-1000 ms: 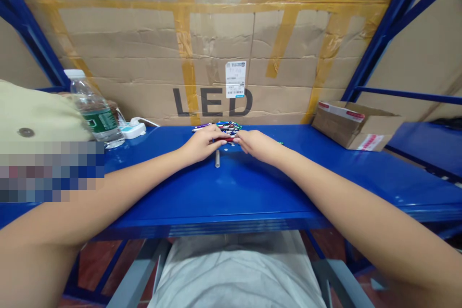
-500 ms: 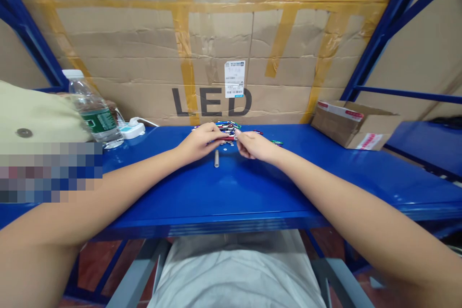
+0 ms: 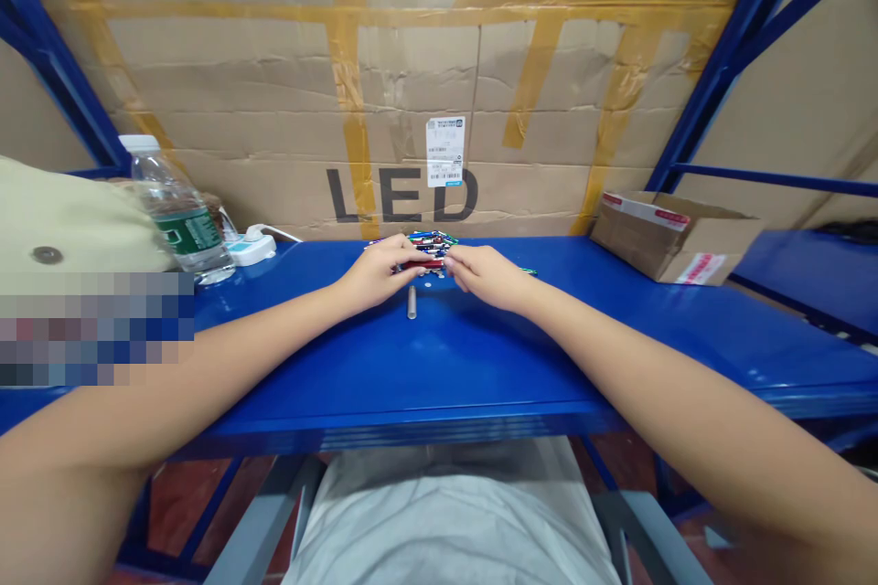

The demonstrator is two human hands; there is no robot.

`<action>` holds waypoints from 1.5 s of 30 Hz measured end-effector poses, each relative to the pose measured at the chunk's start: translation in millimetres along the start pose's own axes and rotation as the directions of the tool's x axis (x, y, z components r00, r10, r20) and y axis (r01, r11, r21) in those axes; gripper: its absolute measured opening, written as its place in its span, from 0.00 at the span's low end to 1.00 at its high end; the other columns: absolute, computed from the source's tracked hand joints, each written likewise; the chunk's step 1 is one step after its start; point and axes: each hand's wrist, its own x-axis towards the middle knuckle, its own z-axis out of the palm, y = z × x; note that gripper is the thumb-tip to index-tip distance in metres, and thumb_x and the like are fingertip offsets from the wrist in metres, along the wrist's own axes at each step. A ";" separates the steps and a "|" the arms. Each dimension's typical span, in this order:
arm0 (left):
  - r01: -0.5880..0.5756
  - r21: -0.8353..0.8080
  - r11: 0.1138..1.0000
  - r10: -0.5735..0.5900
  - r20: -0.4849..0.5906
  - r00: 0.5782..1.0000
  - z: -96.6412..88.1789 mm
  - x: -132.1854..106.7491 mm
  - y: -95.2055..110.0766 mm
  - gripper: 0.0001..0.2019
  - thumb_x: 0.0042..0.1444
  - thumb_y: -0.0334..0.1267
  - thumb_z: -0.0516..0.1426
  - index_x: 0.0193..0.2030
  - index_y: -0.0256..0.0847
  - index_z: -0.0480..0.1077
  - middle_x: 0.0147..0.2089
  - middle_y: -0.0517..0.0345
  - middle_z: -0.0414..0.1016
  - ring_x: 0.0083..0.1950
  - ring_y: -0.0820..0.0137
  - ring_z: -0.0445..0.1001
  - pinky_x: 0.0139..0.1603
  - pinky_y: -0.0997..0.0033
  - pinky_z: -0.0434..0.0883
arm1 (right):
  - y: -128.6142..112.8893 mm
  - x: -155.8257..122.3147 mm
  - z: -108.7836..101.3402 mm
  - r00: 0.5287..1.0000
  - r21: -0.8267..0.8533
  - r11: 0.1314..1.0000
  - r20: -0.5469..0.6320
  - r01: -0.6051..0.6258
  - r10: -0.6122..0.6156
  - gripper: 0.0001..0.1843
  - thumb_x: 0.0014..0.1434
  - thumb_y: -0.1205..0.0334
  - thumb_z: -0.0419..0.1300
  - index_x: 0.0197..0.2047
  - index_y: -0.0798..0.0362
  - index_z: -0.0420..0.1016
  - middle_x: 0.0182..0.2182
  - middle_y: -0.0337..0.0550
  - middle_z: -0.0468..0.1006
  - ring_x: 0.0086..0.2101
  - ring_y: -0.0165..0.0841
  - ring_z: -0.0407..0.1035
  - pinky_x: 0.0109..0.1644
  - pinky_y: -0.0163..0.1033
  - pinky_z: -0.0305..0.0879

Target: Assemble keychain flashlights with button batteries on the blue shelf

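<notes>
blue metal shelf (image 3: pixel 480 356) | taped cardboard wall (image 3: pixel 240 101) behind | red stick (image 3: pixel 425 264) at centre

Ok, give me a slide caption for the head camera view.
Left hand and right hand pinch a red stick above a blue shelf.

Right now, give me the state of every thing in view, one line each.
left hand: pinching one end of the red tube.
right hand: pinching the other end.
red tube: held level between both hands.
silver tube: lying loose on the shelf, untouched.
pile of coloured tubes: heaped behind the hands.
water bottle: upright, capped.
small box: top looks open.
big carton: taped shut.
</notes>
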 end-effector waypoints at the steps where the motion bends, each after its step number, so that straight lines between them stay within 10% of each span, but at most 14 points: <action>1: -0.042 0.037 0.998 0.042 -0.017 0.999 0.3 0.1 1.2 0.10 0.62 0.35 0.56 0.48 0.43 0.75 0.35 0.56 0.71 0.38 0.70 0.71 0.40 0.69 0.70 | -2.2 0.2 1.7 0.997 0.158 0.985 0.033 -0.076 0.072 0.15 0.67 0.61 0.45 0.30 0.52 0.64 0.21 0.38 0.70 0.23 0.29 0.63 0.30 0.33 0.57; 6: -0.111 0.119 0.987 0.121 -0.080 0.989 0.1 3.7 4.2 0.10 0.61 0.34 0.56 0.48 0.43 0.75 0.35 0.56 0.71 0.36 0.71 0.70 0.38 0.70 0.69 | -11.0 -0.1 2.5 0.948 0.501 0.805 0.166 -0.318 0.271 0.18 0.68 0.59 0.40 0.28 0.51 0.60 0.15 0.33 0.60 0.16 0.26 0.52 0.21 0.32 0.49; 12: 0.097 -0.017 0.995 -0.097 -0.044 0.994 -0.2 4.5 1.7 0.11 0.59 0.35 0.58 0.48 0.43 0.76 0.34 0.57 0.72 0.36 0.71 0.71 0.39 0.70 0.70 | -4.7 -5.3 -7.4 0.980 -0.140 0.989 -0.196 -0.053 0.025 0.15 0.67 0.53 0.46 0.46 0.53 0.67 0.37 0.47 0.78 0.36 0.36 0.70 0.37 0.37 0.59; 22: 0.141 -0.099 0.985 -0.138 0.039 0.990 -2.3 2.8 2.2 0.11 0.58 0.35 0.59 0.47 0.40 0.77 0.35 0.56 0.72 0.37 0.71 0.72 0.39 0.70 0.70 | -7.7 -2.3 -8.4 0.999 -0.460 0.887 -0.040 -0.026 0.009 0.11 0.68 0.58 0.46 0.43 0.53 0.67 0.39 0.48 0.78 0.35 0.37 0.72 0.34 0.37 0.57; 27: 0.031 -0.012 0.999 -0.030 0.039 0.999 0.5 1.6 2.3 0.11 0.61 0.35 0.57 0.48 0.41 0.76 0.34 0.55 0.72 0.37 0.70 0.71 0.40 0.69 0.69 | -4.6 -0.6 0.6 0.992 -0.043 0.991 -0.012 -0.123 0.122 0.11 0.66 0.63 0.47 0.32 0.53 0.64 0.29 0.43 0.76 0.26 0.29 0.68 0.31 0.34 0.60; 33: -0.136 0.230 0.964 0.130 0.042 0.991 0.3 2.6 -4.6 0.11 0.63 0.39 0.54 0.47 0.44 0.76 0.36 0.53 0.73 0.38 0.68 0.70 0.39 0.67 0.68 | -2.9 2.8 9.4 0.914 0.494 0.770 0.256 -0.403 0.315 0.16 0.67 0.63 0.41 0.28 0.52 0.59 0.22 0.37 0.69 0.19 0.25 0.61 0.22 0.31 0.56; 38: -0.004 0.042 0.999 0.004 -0.016 1.000 -1.9 0.8 -9.9 0.11 0.62 0.38 0.56 0.49 0.42 0.75 0.35 0.56 0.71 0.37 0.71 0.71 0.38 0.70 0.69 | 1.7 3.3 7.4 0.996 0.059 0.996 -0.055 -0.071 0.074 0.08 0.65 0.57 0.51 0.37 0.52 0.64 0.32 0.41 0.75 0.29 0.30 0.68 0.32 0.34 0.59; 45: 0.100 -0.037 0.994 -0.099 0.026 0.995 -3.7 0.9 -5.1 0.11 0.61 0.38 0.57 0.49 0.43 0.75 0.36 0.57 0.72 0.38 0.70 0.72 0.41 0.68 0.71 | 12.3 3.0 -1.9 0.996 -0.323 0.943 -0.020 0.080 -0.092 0.12 0.67 0.57 0.49 0.40 0.52 0.70 0.38 0.45 0.78 0.35 0.35 0.69 0.35 0.36 0.56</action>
